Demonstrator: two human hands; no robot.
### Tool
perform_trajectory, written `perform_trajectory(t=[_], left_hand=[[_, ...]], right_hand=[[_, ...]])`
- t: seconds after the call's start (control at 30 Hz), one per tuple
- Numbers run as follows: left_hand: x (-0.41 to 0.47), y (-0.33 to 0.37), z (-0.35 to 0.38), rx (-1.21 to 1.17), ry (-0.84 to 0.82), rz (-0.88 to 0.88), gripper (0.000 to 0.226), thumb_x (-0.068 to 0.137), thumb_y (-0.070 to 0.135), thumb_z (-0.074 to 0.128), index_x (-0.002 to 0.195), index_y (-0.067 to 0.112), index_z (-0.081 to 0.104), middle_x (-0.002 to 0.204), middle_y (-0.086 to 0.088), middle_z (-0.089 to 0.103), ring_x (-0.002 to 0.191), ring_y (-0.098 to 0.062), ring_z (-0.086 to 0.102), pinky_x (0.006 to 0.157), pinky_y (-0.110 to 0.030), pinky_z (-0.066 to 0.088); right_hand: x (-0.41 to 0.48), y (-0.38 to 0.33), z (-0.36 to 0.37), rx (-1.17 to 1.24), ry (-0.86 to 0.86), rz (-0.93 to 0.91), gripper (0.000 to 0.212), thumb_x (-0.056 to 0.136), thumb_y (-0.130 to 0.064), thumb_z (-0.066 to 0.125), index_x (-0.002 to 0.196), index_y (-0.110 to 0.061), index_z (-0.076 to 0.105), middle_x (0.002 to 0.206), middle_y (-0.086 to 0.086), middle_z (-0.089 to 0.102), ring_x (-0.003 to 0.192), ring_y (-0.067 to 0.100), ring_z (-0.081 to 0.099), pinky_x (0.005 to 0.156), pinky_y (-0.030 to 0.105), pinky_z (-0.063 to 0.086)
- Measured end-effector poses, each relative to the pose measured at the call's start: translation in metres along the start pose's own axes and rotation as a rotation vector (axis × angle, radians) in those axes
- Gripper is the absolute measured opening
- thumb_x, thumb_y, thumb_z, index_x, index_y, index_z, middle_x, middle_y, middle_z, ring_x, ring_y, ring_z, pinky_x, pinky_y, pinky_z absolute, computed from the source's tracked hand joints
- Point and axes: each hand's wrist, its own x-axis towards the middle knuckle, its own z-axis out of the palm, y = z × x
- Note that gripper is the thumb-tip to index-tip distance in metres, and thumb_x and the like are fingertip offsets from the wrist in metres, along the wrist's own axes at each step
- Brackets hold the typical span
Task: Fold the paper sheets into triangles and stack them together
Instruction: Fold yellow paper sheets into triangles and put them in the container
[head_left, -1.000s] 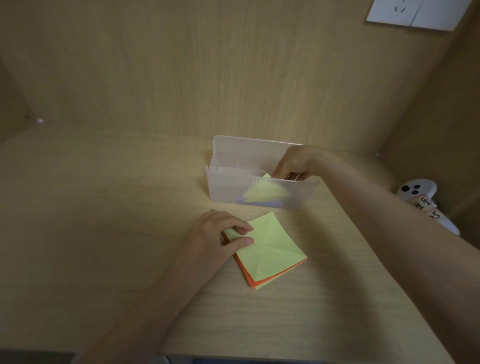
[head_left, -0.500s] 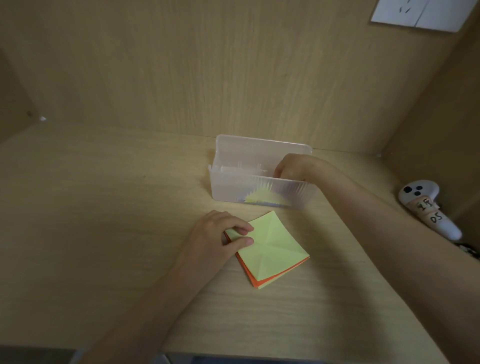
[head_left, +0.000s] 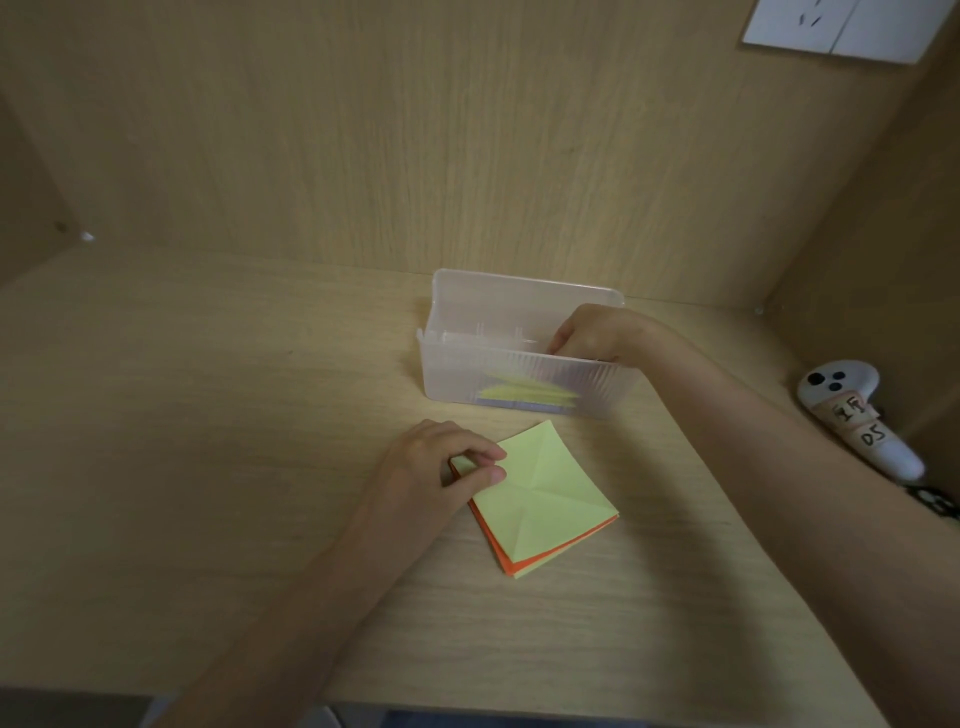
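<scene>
A stack of square paper sheets (head_left: 540, 499), creased pale yellow on top with orange beneath, lies on the wooden desk (head_left: 208, 415). My left hand (head_left: 436, 467) pinches the stack's left corner between thumb and forefinger. Behind the stack stands a translucent plastic box (head_left: 452, 374). Folded yellow paper (head_left: 524, 395) lies flat at its bottom, seen through the frosted front wall. My right hand (head_left: 587, 335) reaches over the box's right part with its fingers dipped inside. The fingertips are hidden by the wall, and the hand sits above the folded paper.
A white controller (head_left: 852, 410) with a handwritten label lies at the right by the side wall. A wall socket plate (head_left: 831, 26) is at the upper right. Wooden panels close the back and both sides. The desk's front edge runs along the bottom.
The folded yellow paper went from my right hand's fingers at the box rim down to the box's bottom, where it lies flat. My left hand has stayed on the stack.
</scene>
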Motion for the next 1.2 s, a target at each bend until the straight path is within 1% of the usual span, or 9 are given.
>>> perform_trajectory(t=[0.17,0.33,0.5,0.67,0.83,0.93,1.03,1.1,1.2], left_hand=[[0.000,0.000,0.000,0.003,-0.010,-0.018,0.012,0.076,0.023,0.075,0.086,0.028,0.072,0.082,0.015,0.067,0.087,-0.004,0.056,0.080,-0.016,0.039],[-0.001,0.001,-0.001,0.003,-0.020,-0.046,0.009,0.078,0.027,0.073,0.086,0.031,0.071,0.083,0.017,0.065,0.088,-0.002,0.055,0.081,-0.020,0.041],[-0.002,0.001,-0.001,-0.005,-0.013,-0.036,0.008,0.078,0.027,0.073,0.085,0.030,0.071,0.083,0.017,0.065,0.090,-0.004,0.055,0.083,-0.023,0.043],[-0.002,0.002,0.000,-0.004,-0.010,-0.035,0.007,0.078,0.029,0.072,0.084,0.032,0.071,0.083,0.017,0.065,0.089,-0.003,0.055,0.082,-0.023,0.043],[-0.003,0.003,-0.001,0.002,-0.020,-0.037,0.008,0.078,0.026,0.072,0.085,0.029,0.071,0.083,0.016,0.065,0.090,-0.004,0.054,0.082,-0.019,0.040],[-0.003,0.004,-0.001,0.027,-0.025,-0.038,0.009,0.078,0.027,0.072,0.086,0.029,0.071,0.082,0.018,0.063,0.091,-0.001,0.052,0.081,-0.014,0.038],[-0.003,0.005,-0.001,0.037,-0.037,-0.043,0.009,0.079,0.028,0.071,0.087,0.030,0.071,0.082,0.020,0.062,0.091,0.001,0.051,0.079,-0.012,0.037],[-0.003,0.004,-0.001,0.040,-0.047,-0.044,0.009,0.079,0.029,0.070,0.088,0.031,0.070,0.083,0.020,0.062,0.091,0.001,0.051,0.079,-0.011,0.036],[-0.002,0.004,-0.001,0.040,-0.047,-0.043,0.008,0.079,0.029,0.070,0.087,0.031,0.070,0.083,0.019,0.062,0.090,0.002,0.051,0.078,-0.010,0.035]], right_hand=[[0.004,0.000,-0.001,-0.034,-0.071,0.031,0.042,0.077,-0.029,0.073,0.112,-0.007,0.066,0.110,0.009,0.068,0.100,0.023,0.064,0.081,0.030,0.051],[0.006,-0.009,0.001,-0.156,-0.128,0.050,0.053,0.069,-0.042,0.078,0.109,-0.009,0.066,0.108,0.005,0.068,0.098,0.022,0.064,0.083,0.031,0.051],[0.013,-0.015,0.003,-0.234,-0.134,0.059,0.049,0.073,-0.040,0.076,0.107,-0.006,0.066,0.099,0.005,0.066,0.088,0.023,0.062,0.070,0.027,0.047],[0.015,-0.024,0.006,-0.311,-0.142,0.049,0.035,0.072,-0.036,0.078,0.087,-0.009,0.062,0.079,0.003,0.058,0.061,0.016,0.051,0.052,0.024,0.039],[0.018,-0.021,0.009,-0.264,-0.132,0.049,0.042,0.074,-0.030,0.077,0.105,-0.004,0.066,0.093,0.006,0.061,0.074,0.020,0.055,0.057,0.025,0.042],[0.021,-0.021,0.008,-0.165,-0.060,0.049,0.034,0.079,-0.013,0.069,0.110,0.000,0.065,0.085,0.009,0.058,0.067,0.020,0.052,0.053,0.026,0.040],[0.026,-0.021,0.010,-0.086,0.024,0.044,0.032,0.078,-0.006,0.068,0.108,0.004,0.064,0.079,0.012,0.057,0.059,0.019,0.049,0.052,0.026,0.039],[0.028,-0.022,0.012,-0.084,0.046,0.039,0.030,0.077,-0.008,0.070,0.105,0.002,0.063,0.085,0.012,0.058,0.068,0.022,0.053,0.052,0.026,0.039],[0.031,-0.022,0.015,-0.096,0.063,0.023,0.023,0.077,-0.010,0.071,0.098,-0.003,0.062,0.081,0.011,0.056,0.076,0.023,0.052,0.054,0.026,0.039]])
